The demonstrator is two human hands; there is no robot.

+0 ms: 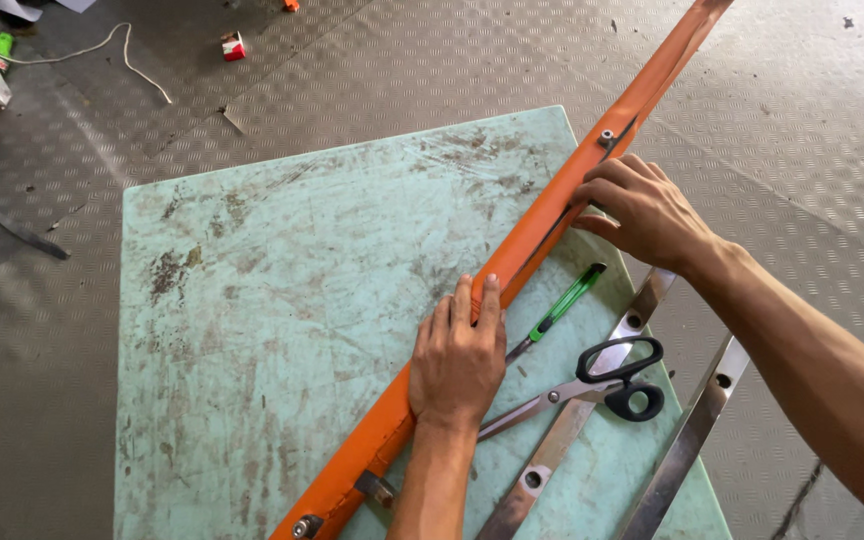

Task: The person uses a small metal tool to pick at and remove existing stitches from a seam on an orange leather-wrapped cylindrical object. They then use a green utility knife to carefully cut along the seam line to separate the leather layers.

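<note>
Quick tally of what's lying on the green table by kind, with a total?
Orange strip, under left hand and right hand: 1
Bare metal bars: 2
Scissors: 1
Green utility knife: 1
Total: 5

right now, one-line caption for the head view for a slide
Left hand and right hand press flat on a long orange strip lying diagonally across a worn pale-green table.

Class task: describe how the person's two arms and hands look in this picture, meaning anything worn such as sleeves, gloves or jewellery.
Both are bare. The left hand and right hand wear no gloves, and no rings or watch show. No sleeve covers either forearm as far as the frame reaches. Nails are short.
</note>
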